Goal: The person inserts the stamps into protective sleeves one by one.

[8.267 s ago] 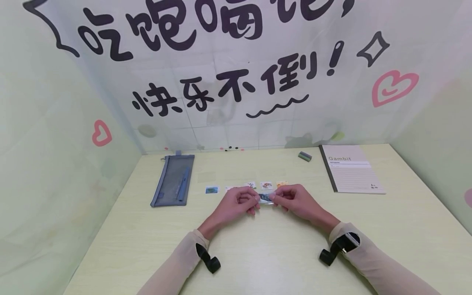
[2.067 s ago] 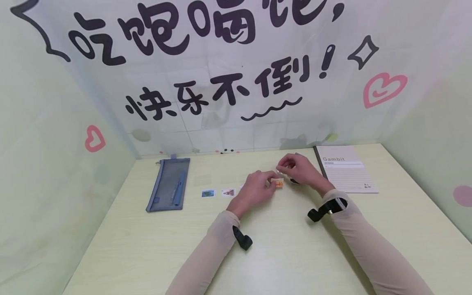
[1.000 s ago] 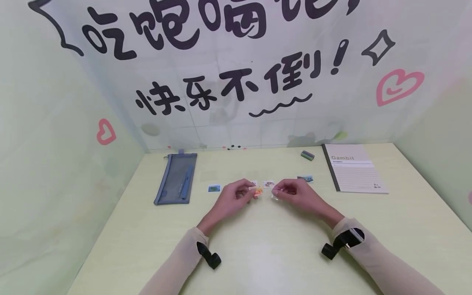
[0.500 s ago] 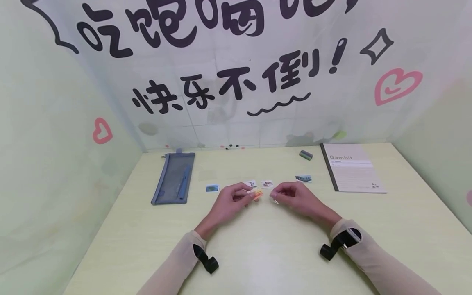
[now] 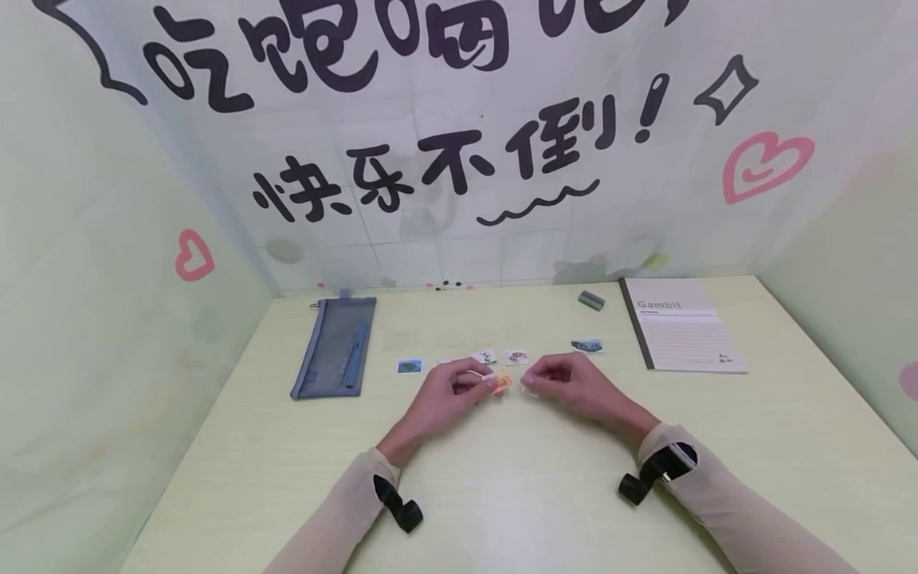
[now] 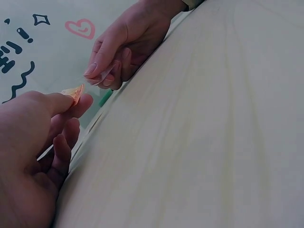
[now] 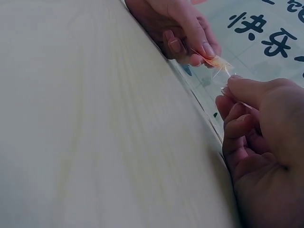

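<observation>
Beyond the orange slip (image 5: pixel 504 383), only the head view shows cards (image 5: pixel 516 357).

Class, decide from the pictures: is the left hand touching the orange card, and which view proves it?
Touching. The left wrist view shows the left hand pinching the orange card between its fingers, with no gap.

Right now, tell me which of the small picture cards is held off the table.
The orange card, pinched by the left hand; the other visible cards lie on the table.
</observation>
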`<act>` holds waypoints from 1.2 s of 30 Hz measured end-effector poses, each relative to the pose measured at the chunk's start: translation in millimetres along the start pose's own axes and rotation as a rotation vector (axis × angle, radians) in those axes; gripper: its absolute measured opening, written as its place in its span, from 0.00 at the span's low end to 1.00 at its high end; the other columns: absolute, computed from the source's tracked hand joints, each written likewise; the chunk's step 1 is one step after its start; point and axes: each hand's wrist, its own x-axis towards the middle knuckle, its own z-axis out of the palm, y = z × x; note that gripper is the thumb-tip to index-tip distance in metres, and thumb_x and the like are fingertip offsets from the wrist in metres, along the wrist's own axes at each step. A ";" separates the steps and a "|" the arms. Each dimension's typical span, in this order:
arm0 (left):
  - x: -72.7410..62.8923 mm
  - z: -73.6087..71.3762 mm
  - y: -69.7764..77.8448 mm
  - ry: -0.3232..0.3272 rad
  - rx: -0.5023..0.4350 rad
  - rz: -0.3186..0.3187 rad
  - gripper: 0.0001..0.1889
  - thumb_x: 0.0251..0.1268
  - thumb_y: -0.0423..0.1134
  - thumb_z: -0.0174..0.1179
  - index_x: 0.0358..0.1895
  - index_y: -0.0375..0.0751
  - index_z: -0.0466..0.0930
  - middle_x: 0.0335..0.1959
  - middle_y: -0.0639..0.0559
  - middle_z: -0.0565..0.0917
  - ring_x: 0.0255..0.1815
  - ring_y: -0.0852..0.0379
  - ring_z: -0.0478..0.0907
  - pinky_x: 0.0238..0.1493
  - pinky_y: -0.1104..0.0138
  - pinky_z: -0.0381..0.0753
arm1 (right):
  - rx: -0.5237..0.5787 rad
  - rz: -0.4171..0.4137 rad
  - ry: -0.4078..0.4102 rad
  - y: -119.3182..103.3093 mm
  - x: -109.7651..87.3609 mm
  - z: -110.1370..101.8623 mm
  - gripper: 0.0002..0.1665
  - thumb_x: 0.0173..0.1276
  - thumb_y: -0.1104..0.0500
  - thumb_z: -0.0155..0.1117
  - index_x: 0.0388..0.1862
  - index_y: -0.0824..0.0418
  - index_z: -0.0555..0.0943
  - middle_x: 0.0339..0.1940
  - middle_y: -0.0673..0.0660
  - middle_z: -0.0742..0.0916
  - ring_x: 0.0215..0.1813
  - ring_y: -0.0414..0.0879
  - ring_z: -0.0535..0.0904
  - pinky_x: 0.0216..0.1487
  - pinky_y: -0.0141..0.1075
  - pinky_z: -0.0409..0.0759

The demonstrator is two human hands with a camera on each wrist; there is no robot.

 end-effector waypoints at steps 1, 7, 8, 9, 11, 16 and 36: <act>-0.2 0.0 -0.2 -0.003 0.001 0.002 0.11 0.79 0.54 0.67 0.52 0.55 0.88 0.40 0.62 0.95 0.42 0.62 0.88 0.49 0.67 0.80 | -0.003 -0.001 0.002 -0.1 -0.1 0.4 0.08 0.77 0.48 0.73 0.46 0.49 0.92 0.43 0.50 0.92 0.45 0.48 0.83 0.48 0.31 0.81; -0.5 0.3 -1.1 -0.001 0.002 0.012 0.12 0.79 0.54 0.66 0.52 0.53 0.88 0.40 0.61 0.95 0.43 0.62 0.87 0.50 0.67 0.80 | 0.005 0.008 0.009 -0.4 -0.9 2.5 0.08 0.76 0.48 0.74 0.45 0.49 0.93 0.42 0.50 0.92 0.43 0.46 0.82 0.45 0.31 0.80; -0.4 0.4 -1.1 0.003 0.002 0.011 0.12 0.79 0.53 0.66 0.52 0.53 0.88 0.40 0.60 0.95 0.43 0.62 0.88 0.50 0.68 0.80 | 0.009 0.011 0.009 -0.5 -1.0 2.6 0.09 0.76 0.48 0.74 0.45 0.49 0.93 0.42 0.50 0.92 0.43 0.46 0.82 0.45 0.31 0.80; -0.4 0.6 -0.9 0.009 0.001 0.010 0.12 0.79 0.53 0.67 0.52 0.52 0.88 0.40 0.60 0.95 0.44 0.62 0.87 0.50 0.68 0.79 | 0.012 0.013 0.008 -0.5 -1.1 2.9 0.09 0.76 0.48 0.74 0.45 0.50 0.93 0.43 0.50 0.92 0.43 0.46 0.82 0.45 0.31 0.80; -0.1 0.9 -0.8 0.016 -0.002 0.009 0.12 0.79 0.53 0.67 0.52 0.52 0.88 0.41 0.59 0.95 0.44 0.62 0.87 0.50 0.68 0.79 | 0.015 0.016 0.008 0.0 -1.0 2.9 0.09 0.76 0.48 0.74 0.45 0.50 0.93 0.42 0.51 0.92 0.42 0.46 0.82 0.44 0.31 0.80; 0.2 1.3 -1.3 0.015 -0.017 0.012 0.12 0.79 0.52 0.67 0.53 0.51 0.88 0.42 0.58 0.96 0.43 0.61 0.87 0.48 0.68 0.78 | 0.011 0.026 0.022 1.9 -0.4 3.5 0.10 0.77 0.48 0.73 0.45 0.51 0.92 0.42 0.52 0.92 0.42 0.46 0.81 0.44 0.31 0.79; -0.2 -0.3 0.7 -0.026 -0.002 -0.002 0.12 0.78 0.53 0.68 0.53 0.52 0.88 0.39 0.63 0.95 0.47 0.62 0.88 0.55 0.66 0.78 | 0.038 0.033 0.025 -5.6 -1.0 6.7 0.09 0.75 0.47 0.75 0.45 0.49 0.92 0.35 0.52 0.90 0.30 0.42 0.78 0.32 0.31 0.77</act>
